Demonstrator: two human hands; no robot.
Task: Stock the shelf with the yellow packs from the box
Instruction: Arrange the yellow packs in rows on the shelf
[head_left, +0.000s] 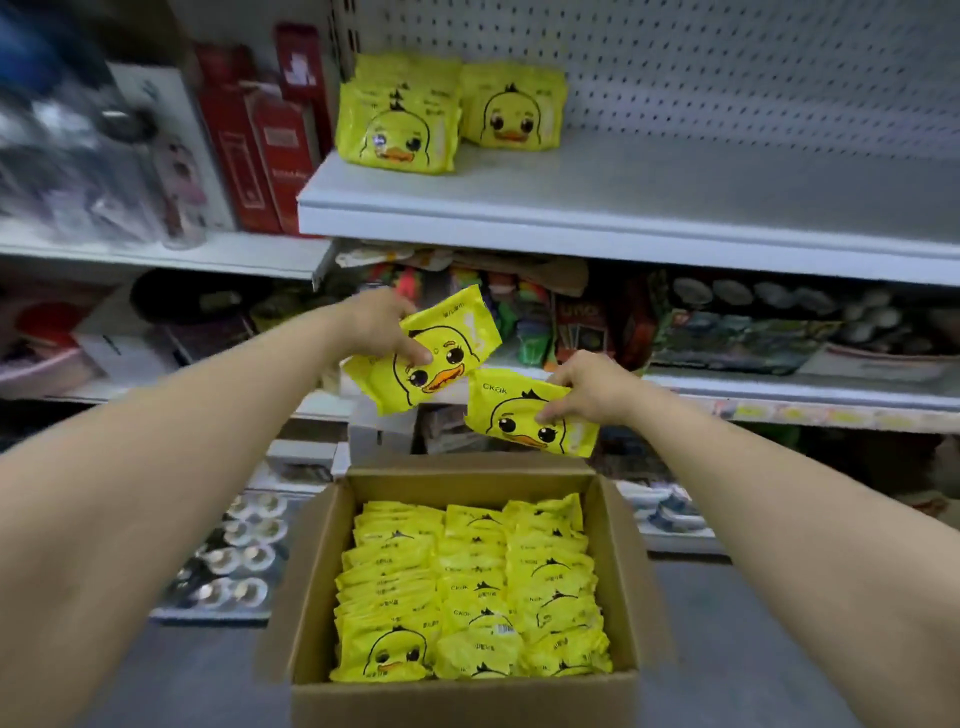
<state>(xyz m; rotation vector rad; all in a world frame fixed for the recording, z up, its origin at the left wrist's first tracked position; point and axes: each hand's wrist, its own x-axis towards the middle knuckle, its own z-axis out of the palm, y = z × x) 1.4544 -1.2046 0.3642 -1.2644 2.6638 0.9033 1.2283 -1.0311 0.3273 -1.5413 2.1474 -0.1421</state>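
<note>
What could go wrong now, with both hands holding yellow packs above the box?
The left hand seems to pinch two packs at once, so one might slip and fall beside the box. The stocked packs stand close to the shelf's front edge; pushing new ones in could knock them off.

This is a shop aisle. White metal shelves (571, 208) with a pegboard back panel (727, 67) carry rows of packaged goods, such as red boxes (260, 156) and card-game packs (579, 332). A label strip (831, 415) runs along a lower shelf edge. An open cardboard carton (467, 701) holds many identical yellow duck-face packs (467, 587).
</note>
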